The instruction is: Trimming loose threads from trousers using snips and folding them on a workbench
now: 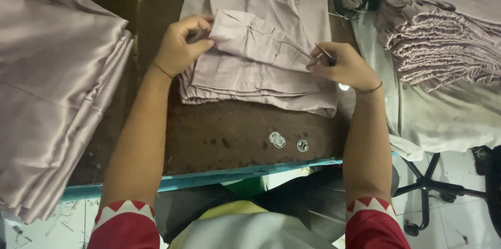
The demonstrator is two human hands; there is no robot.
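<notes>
Here the left hand (181,45) pinches the folded corner of a pale mauve garment (261,61) lying on the dark brown table (229,134), fingers closed on the cloth. The right hand (347,65) grips a small thin metal tool (324,54) (a thread snip, maybe; too small to tell) at the garment's seam edge. A satin stack (52,87) sits at the left, a ruffled pile (443,45) at the right, and three round stickers (284,141) lie near the table's front edge.
</notes>
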